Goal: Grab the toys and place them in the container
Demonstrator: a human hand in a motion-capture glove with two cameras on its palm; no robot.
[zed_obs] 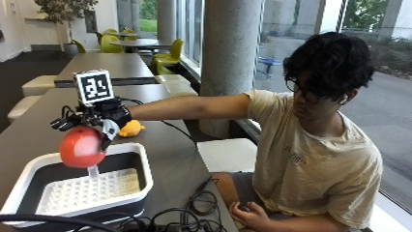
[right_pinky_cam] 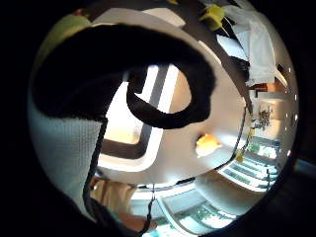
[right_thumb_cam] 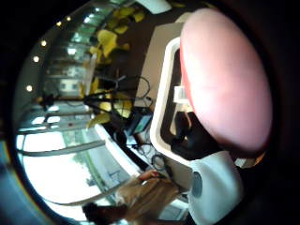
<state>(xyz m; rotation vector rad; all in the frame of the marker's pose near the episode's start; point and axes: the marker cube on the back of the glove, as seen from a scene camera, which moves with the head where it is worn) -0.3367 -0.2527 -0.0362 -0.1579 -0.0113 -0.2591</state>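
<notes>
A round red toy (zed_obs: 81, 147) hangs just over the far rim of the white container (zed_obs: 143, 170), and my gloved right hand (zed_obs: 96, 118) grips it from above. In the thumb side view the red toy (right_thumb_cam: 225, 79) sits close against the palm, with the container rim (right_thumb_cam: 161, 108) beyond it. A white perforated insert (zed_obs: 83, 191) lies inside the container's black walls. A small yellow toy (zed_obs: 130, 128) lies on the grey table just behind the hand; the little finger side view also shows this yellow toy (right_pinky_cam: 207, 144) on the table beside the container rim (right_pinky_cam: 155, 143).
Black cables (zed_obs: 186, 215) lie coiled on the table's near edge beside the container. A concrete column (zed_obs: 231, 48) stands behind the table, and white bench seats (zed_obs: 225, 154) run along its window side. The person's bare hand (zed_obs: 248, 215) rests in their lap.
</notes>
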